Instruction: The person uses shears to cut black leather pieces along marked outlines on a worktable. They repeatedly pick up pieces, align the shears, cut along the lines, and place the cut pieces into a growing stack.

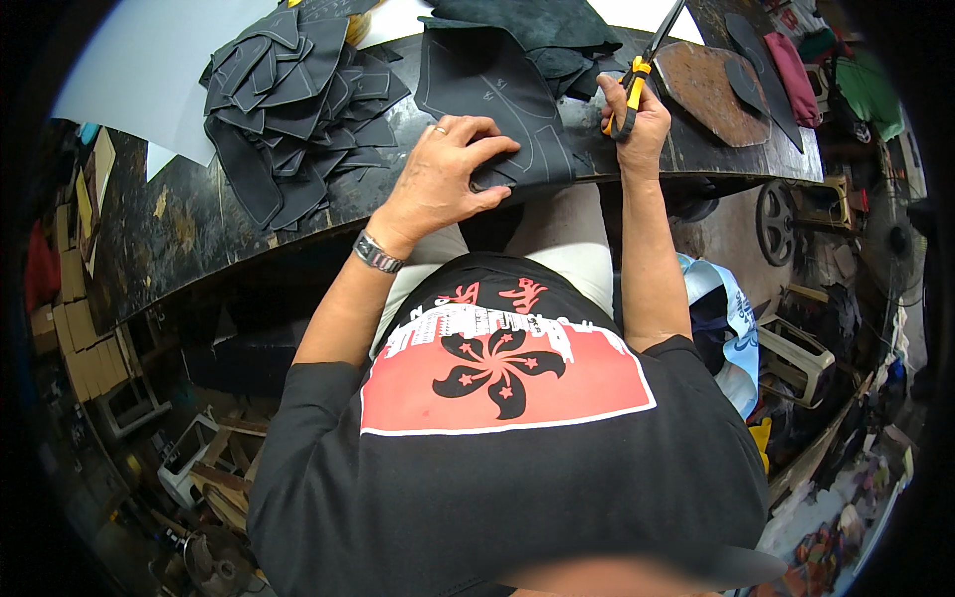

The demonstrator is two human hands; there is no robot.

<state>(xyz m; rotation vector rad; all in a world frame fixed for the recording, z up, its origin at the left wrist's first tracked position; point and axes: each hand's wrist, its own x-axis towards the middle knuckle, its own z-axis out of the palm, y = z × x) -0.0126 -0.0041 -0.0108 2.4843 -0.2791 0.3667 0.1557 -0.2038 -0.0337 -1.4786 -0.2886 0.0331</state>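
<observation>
In my right hand (643,127) is a pair of scissors (638,84) with yellow and black handles. Its blades point up and away, to the right of the sheet. My left hand (448,171) has its thumb and fingers curled on the near left edge of a black leather-like sheet (502,104), gripping it. Pale outlines of pattern pieces are drawn on this sheet, and its near edge hangs at the table's front. Left of my left hand lies a heap of cut black pieces (284,104) with pale outlines.
Crumpled dark leather (542,30) lies behind the sheet on the dark worktable (164,234). At right is a worn brown board (711,95) with dark pieces on and beside it. White sheeting (149,70) covers the far left. Stools (796,360) and a black handwheel (775,221) stand below.
</observation>
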